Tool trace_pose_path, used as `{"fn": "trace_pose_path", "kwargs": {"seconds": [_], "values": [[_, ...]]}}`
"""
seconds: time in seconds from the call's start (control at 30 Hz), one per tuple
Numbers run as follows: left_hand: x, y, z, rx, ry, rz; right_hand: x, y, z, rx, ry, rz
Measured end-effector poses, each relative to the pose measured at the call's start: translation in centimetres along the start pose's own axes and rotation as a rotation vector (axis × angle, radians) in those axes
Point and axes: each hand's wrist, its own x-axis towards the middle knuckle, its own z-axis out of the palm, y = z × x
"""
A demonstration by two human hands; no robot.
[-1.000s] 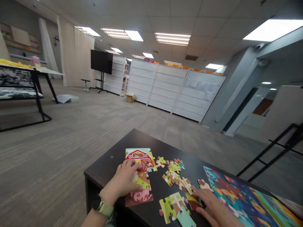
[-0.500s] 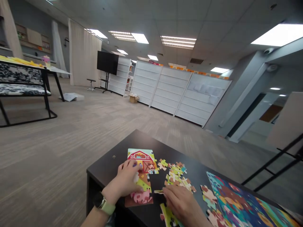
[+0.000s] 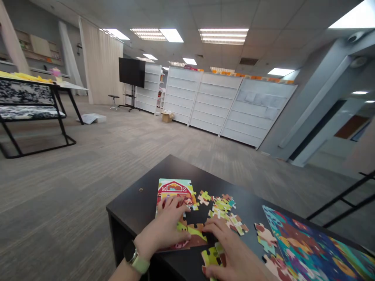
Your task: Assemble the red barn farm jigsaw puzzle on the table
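A partly joined jigsaw puzzle point(image 3: 173, 188) with a red barn lies on the dark tabletop. My left hand point(image 3: 168, 224), with a watch on its wrist, rests open across its left part, hiding some of the picture. A brown and green puzzle piece point(image 3: 197, 235) lies flat against the joined lower part, by my left thumb. My right hand point(image 3: 230, 248) has its fingertips at that piece's right edge, with thumb and fingers apart. Beneath and beside the right hand lie green puzzle pieces point(image 3: 208, 257), partly covered.
Loose puzzle pieces point(image 3: 221, 207) are heaped right of the barn. Farther right lie a pinkish puzzle piece point(image 3: 265, 236) and a blue sea-picture puzzle point(image 3: 316, 249). The black table point(image 3: 172, 166) has its far corner ahead. Beyond stand white shelves point(image 3: 216, 103) and a screen point(image 3: 131, 72).
The piece held edge-on in my right hand now lies flat against the joined puzzle, and the fingers have spread. My left hand has shifted slightly right. The camera view has shifted a little.
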Motion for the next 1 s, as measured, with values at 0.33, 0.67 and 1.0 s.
{"fn": "trace_pose_path", "kwargs": {"seconds": [0.33, 0.67, 1.0], "values": [[-0.3, 1.1, -0.5, 0.05, -0.105, 0.03, -0.5, 2.8, -1.6, 0.029, 0.149, 0.038], [0.2, 0.5, 0.7, 0.094, -0.048, 0.102, 0.3, 8.3, -1.3, 0.214, 0.716, 0.313], [1.5, -2.5, 3.1, 0.126, 0.132, 0.18, 0.4, 7.8, -0.8, 0.268, 0.715, 0.302]]}}
